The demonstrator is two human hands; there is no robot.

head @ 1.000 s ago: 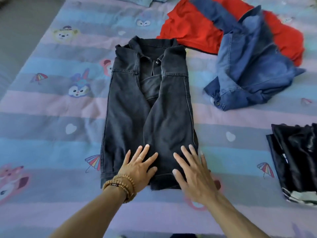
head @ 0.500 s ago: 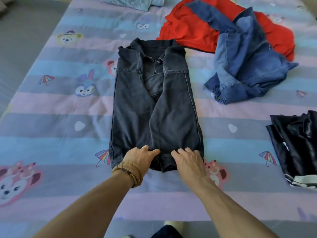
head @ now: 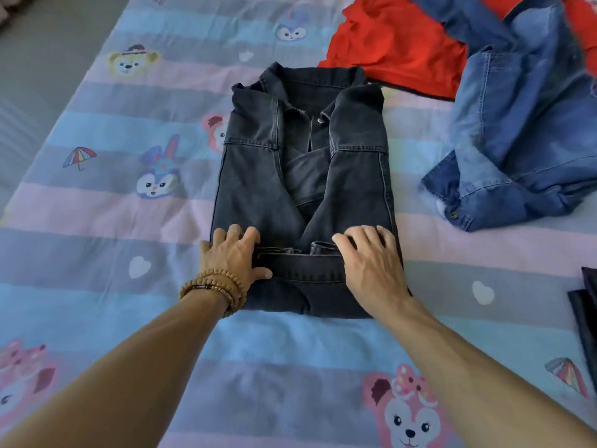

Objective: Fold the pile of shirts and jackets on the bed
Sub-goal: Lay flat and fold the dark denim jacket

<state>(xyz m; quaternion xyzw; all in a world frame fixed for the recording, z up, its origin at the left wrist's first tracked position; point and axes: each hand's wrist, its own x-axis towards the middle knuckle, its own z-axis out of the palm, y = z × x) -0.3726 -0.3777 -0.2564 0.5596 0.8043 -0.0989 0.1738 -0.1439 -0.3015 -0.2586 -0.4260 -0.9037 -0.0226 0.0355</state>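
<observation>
Here the black jacket (head: 303,189) lies flat mid-bed (head: 97,286), collar toward the far edge, both sides folded in so the sleeves meet down its middle. Its bottom hem is turned up over the body, and both hands sit on that fold. The left hand (head: 234,257) is at the jacket's left edge, fingers curled over the raised hem and thumb lying along it, gripping the cloth; a bead bracelet (head: 213,287) rings the wrist. The right hand (head: 371,263) is at the right edge, fingers bent over the hem's upper edge, holding it down on the jacket. Beyond the jacket, toward the far right corner, a red shirt (head: 397,50) lies crumpled under a blue jacket (head: 517,130). Dark folded clothes (head: 586,312) show at the bed's right edge.
</observation>
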